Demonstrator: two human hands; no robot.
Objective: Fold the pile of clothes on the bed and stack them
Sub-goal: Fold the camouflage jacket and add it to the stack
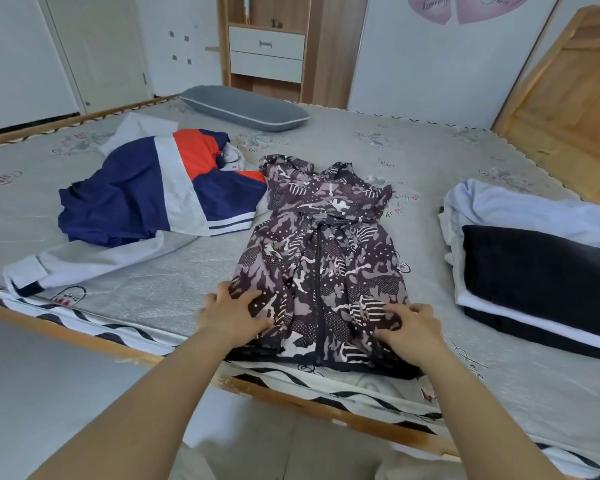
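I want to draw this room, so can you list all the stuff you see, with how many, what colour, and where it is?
patterned jacket: one, dark purple-brown camouflage print, middle of the bed, zip side up
sports jacket: one, navy, white and orange, unfolded, left on the bed
folded stack: one pile, white, pale blue and black clothes, right on the bed
pillow: one, grey, far edge of the bed
bed: one, grey flowered mattress, wooden frame
cabinet: one, wood with white drawers, against the far wall
left hand: grips the patterned jacket's hem
right hand: grips the hem too
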